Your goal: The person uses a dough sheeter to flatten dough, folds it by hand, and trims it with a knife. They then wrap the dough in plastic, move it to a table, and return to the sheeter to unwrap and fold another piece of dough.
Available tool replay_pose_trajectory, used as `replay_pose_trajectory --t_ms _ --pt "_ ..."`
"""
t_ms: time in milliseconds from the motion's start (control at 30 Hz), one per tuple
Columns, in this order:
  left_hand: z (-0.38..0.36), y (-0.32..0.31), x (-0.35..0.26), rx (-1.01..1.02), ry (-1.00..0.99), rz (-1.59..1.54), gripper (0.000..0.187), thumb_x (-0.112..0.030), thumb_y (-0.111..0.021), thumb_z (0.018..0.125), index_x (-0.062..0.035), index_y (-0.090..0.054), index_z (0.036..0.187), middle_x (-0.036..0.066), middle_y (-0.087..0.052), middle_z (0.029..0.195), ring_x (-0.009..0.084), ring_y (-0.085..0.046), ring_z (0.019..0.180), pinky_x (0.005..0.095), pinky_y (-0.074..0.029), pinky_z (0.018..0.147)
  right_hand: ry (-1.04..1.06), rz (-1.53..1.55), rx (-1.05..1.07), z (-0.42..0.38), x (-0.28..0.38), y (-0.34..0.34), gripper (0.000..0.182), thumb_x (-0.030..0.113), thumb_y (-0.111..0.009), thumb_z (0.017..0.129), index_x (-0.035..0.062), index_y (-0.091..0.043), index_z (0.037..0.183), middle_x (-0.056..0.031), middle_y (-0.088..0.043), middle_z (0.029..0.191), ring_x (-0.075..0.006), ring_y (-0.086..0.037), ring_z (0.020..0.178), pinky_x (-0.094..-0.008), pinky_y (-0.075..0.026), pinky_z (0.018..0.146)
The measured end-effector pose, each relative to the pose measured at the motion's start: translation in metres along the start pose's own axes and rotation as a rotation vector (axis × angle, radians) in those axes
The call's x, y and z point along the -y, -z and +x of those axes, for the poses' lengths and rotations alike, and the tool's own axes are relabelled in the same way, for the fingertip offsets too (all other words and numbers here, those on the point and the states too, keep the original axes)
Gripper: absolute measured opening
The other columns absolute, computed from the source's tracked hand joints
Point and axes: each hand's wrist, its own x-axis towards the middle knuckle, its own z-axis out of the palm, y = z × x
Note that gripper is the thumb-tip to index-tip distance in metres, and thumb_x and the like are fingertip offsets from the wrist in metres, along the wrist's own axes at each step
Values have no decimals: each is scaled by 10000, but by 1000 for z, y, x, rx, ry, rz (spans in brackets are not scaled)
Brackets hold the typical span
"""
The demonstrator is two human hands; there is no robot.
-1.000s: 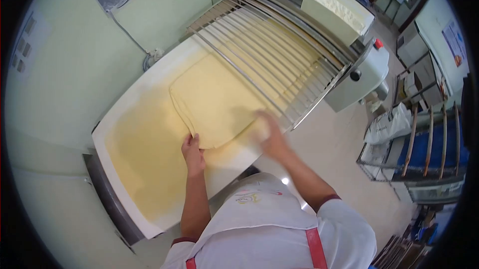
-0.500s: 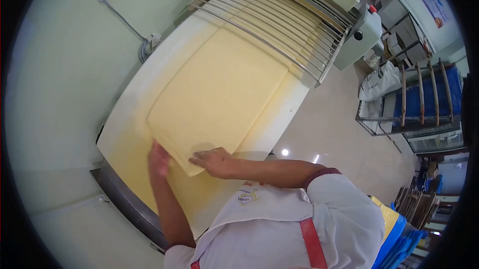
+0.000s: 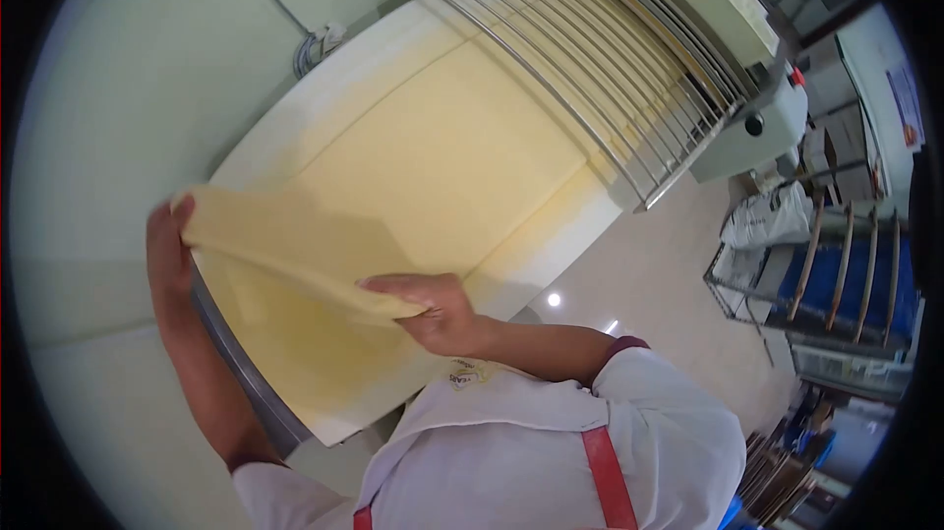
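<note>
A wide pale-yellow dough sheet (image 3: 433,166) lies on the white belt (image 3: 551,235) of a dough sheeter and runs under its metal guard grille (image 3: 610,48). The sheet's near end is lifted off the belt. My left hand (image 3: 167,250) grips the lifted end's left corner, up at the belt's left edge. My right hand (image 3: 433,309) grips the right corner, low over the belt's near part. The lifted flap stretches between both hands and casts a shadow on the dough below.
The sheeter's grey housing with a red button (image 3: 777,107) stands at the right. A wire rack trolley (image 3: 826,284) and a white sack (image 3: 772,220) stand on the tiled floor to the right. A cable (image 3: 315,38) hangs on the green wall at left.
Both hands took the near corners of the dough sheet and raised its near end off the belt. The left hand swung far to the left and up.
</note>
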Motion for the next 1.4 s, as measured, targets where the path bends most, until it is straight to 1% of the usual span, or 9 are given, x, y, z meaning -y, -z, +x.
replay_pose_trajectory --t_ms 367,467,700,800,900,1000,1100,1300,1400 --pt "159 -283 -52 182 -18 -271 535 -427 -636 882 45 -549 1120 139 -666 935 246 -672 844 346 -551 751 -242 -416 -517 14 -10 213 294 -17 -669 833 -50 -620 1121 -148 -689 1024 -109 -615 878 -242 -495 746" --pt "160 -363 78 -60 -568 587 730 -466 -578 893 -17 -337 1417 255 -432 1386 358 -409 1311 483 -315 1087 -225 -560 -639 2 -11 273 354 -24 -659 829 -22 -600 1178 -153 -654 1136 -164 -609 1027 -284 -494 845" --pt "83 -293 98 -6 -443 1057 731 -476 -479 920 -88 -235 1491 187 -209 1542 322 -170 1440 526 -116 1147 161 -1776 -916 26 151 526 393 203 -590 921 -9 -543 1248 -216 -583 1223 -353 -553 1149 -406 -409 999" --pt "63 -250 111 -1 -401 1078 732 -473 -484 917 -89 -239 1490 180 -209 1544 323 -173 1439 524 -116 1146 -88 -2274 -1030 13 175 706 505 395 -487 954 20 -503 1293 -259 -502 1308 -419 -493 1191 -478 -384 1010" --pt "44 -205 130 12 -381 1068 723 -456 -496 915 -95 -243 1488 176 -209 1545 322 -179 1437 523 -120 1145 -762 -2042 -564 -17 174 857 460 327 -374 979 108 -451 1376 -213 -452 1384 -406 -454 1229 -502 -354 1031" --pt "33 -176 144 11 -385 1036 703 -445 -502 914 -98 -267 1479 181 -232 1534 314 -204 1430 522 -138 1142 -702 -2433 -414 -8 191 776 423 226 -314 978 146 -473 1362 -203 -468 1376 -402 -451 1241 -508 -378 1011" --pt "47 -158 170 -68 -456 976 632 -391 -545 899 -86 -369 1424 166 -378 1455 313 -319 1373 510 -223 1114 287 -1931 -832 11 145 586 461 306 -497 971 -11 -515 1304 -239 -505 1330 -392 -495 1200 -442 -382 1025" --pt "99 -157 142 59 -357 728 508 -335 -615 875 -34 -522 1274 170 -542 1264 327 -467 1230 433 -374 1016 -275 -976 -91 -6 -33 184 487 147 -549 943 5 -411 1388 -175 -448 1413 -307 -402 1325 -410 -283 1116" --pt "119 -152 139 102 -336 728 539 -442 -626 847 -38 -581 1201 160 -570 1205 328 -480 1207 425 -387 1009 -351 -1025 226 -14 -69 60 724 232 -640 875 -62 -275 1427 -287 -323 1448 -418 -312 1352 -446 -258 1131"
